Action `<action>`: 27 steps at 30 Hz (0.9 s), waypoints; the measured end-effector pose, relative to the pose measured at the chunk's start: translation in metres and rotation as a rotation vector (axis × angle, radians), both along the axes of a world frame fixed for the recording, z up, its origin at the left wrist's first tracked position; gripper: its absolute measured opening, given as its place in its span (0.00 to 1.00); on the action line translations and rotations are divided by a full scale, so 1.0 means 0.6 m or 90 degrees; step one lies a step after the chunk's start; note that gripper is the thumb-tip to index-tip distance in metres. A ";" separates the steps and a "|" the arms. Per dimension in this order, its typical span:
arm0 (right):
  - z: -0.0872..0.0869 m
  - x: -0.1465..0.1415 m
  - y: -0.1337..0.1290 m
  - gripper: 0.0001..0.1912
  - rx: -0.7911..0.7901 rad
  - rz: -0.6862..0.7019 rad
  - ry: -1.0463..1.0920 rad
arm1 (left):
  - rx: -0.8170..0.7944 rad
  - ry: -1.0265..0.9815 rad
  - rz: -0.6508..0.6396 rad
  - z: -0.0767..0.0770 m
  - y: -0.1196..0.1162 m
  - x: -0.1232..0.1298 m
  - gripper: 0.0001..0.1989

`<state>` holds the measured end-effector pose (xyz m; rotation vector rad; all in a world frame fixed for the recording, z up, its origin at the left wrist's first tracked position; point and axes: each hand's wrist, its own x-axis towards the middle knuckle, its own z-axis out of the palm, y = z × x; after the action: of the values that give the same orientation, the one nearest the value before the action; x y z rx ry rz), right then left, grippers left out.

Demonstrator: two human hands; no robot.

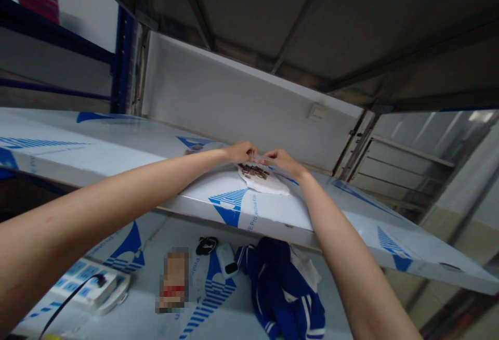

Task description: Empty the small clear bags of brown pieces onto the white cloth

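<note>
White paper sheet (268, 183) lies on the blue-printed white shelf panel (117, 147), with dark brown pieces (253, 171) heaped on it. Your left hand (242, 153) and right hand (281, 161) close narrowly at its upper edge, fingertips nearly meeting; you can't quite tell whether they pinch it. An uneven tug could spill the pieces across the slick panel.

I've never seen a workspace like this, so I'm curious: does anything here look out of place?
The crumpled blue jacket stands out: it lies bunched on the lower shelf near a power strip, unlike the flat shelf surfaces. The left hand and right hand are above a white sheet of small brown pieces.
</note>
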<state>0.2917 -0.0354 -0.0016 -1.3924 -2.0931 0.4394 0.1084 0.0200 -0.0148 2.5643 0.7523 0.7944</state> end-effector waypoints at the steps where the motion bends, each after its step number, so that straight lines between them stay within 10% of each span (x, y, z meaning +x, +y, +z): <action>1: -0.001 -0.001 -0.001 0.10 0.004 -0.001 0.001 | -0.006 0.002 0.013 0.000 -0.003 0.000 0.02; 16: -0.002 0.006 0.006 0.11 -0.011 0.089 0.025 | -0.050 -0.017 -0.048 0.001 -0.006 0.004 0.11; 23: -0.004 0.015 0.017 0.16 0.030 -0.151 0.046 | -0.038 0.024 0.065 0.005 -0.002 -0.013 0.20; 27: -0.002 0.052 0.018 0.20 0.036 -0.263 -0.020 | 0.160 0.187 0.274 0.021 0.007 -0.050 0.19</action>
<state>0.3228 -0.0243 -0.0026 -1.7500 -1.7594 0.1882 0.0784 0.0241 -0.0024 2.8200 1.4126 0.6700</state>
